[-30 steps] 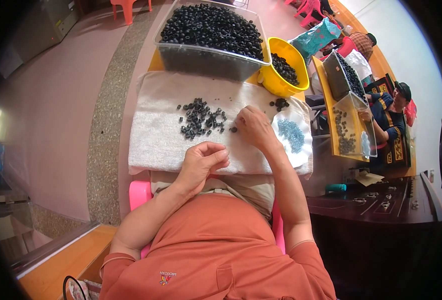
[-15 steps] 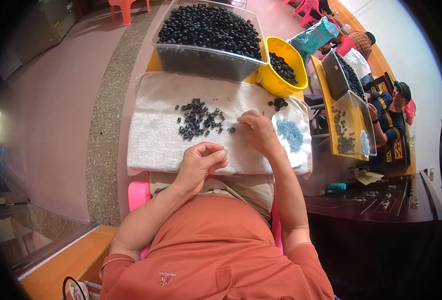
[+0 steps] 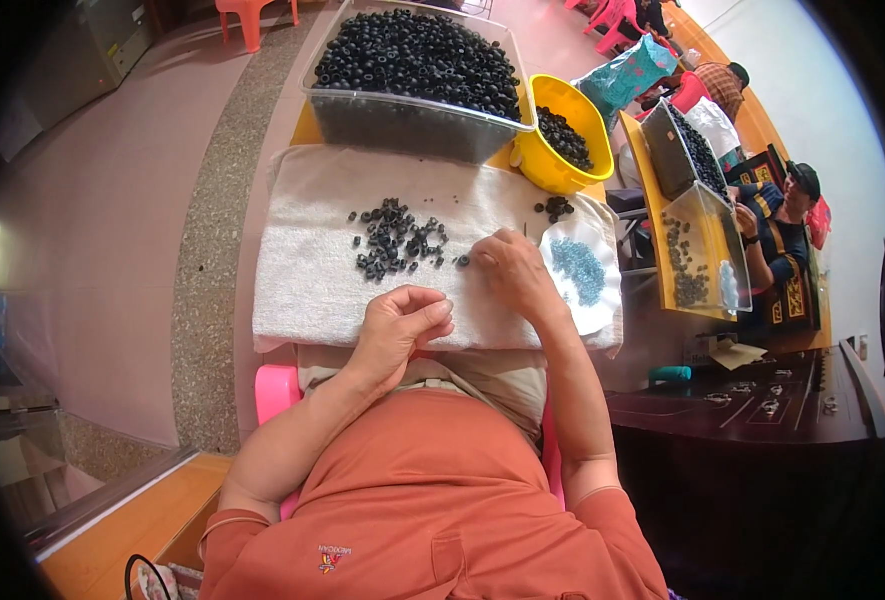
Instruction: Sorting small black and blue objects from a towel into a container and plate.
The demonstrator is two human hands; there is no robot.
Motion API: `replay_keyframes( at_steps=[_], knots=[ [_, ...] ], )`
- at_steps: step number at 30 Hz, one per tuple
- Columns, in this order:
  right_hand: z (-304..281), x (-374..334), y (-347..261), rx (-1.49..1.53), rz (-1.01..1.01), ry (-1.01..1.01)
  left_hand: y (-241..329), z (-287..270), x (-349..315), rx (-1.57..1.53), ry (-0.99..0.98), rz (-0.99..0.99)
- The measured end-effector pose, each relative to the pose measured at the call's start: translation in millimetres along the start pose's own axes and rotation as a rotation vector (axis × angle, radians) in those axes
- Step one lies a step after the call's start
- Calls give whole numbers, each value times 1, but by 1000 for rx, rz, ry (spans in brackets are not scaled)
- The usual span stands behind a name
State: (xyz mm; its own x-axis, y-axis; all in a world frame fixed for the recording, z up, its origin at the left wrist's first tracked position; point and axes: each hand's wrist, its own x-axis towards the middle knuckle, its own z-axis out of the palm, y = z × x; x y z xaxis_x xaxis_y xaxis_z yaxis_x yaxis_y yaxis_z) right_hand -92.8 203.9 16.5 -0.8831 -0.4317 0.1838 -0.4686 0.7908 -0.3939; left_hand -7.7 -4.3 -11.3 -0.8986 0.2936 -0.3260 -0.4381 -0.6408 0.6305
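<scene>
On the white towel (image 3: 302,250) lies a loose pile of small black ring-shaped parts (image 3: 390,240). My left hand (image 3: 402,325) is closed at the towel's near edge, thumb pressed to the forefinger; whatever it pinches is too small to make out. To its right, my right hand (image 3: 514,272) rests low over the towel with fingers curled down and together. Its fingertips are close beside a single black ring (image 3: 462,261); anything between them is hidden. Right of this hand sits a white scalloped dish (image 3: 592,318) holding small pale-blue pieces (image 3: 577,268).
A clear bin (image 3: 402,125) heaped with black parts stands behind the towel, beside a yellow basin (image 3: 552,178) of similar parts. A few black parts (image 3: 554,208) lie above the dish. At right, a co-worker (image 3: 787,215) sits by another table with clear bins (image 3: 707,250).
My right hand has shifted slightly left and down, bringing its fingertips close to the single black ring. My left hand stays where it was.
</scene>
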Motion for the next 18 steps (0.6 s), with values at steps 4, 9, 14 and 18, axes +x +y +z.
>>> replay_keyframes(
  at_steps=[4, 9, 14, 18],
  knots=[
    [1, 1, 1, -29, 4, -13, 1, 1, -1, 18, 2, 1],
    [1, 1, 1, -23, 0, 3, 0, -1, 0, 4, -5, 2],
    [4, -1, 0, 52, 58, 65, 0, -1, -1, 6, -7, 3],
    [-1, -3, 0, 172, 161, 23, 0, -1, -1, 9, 2, -2]
  ],
)
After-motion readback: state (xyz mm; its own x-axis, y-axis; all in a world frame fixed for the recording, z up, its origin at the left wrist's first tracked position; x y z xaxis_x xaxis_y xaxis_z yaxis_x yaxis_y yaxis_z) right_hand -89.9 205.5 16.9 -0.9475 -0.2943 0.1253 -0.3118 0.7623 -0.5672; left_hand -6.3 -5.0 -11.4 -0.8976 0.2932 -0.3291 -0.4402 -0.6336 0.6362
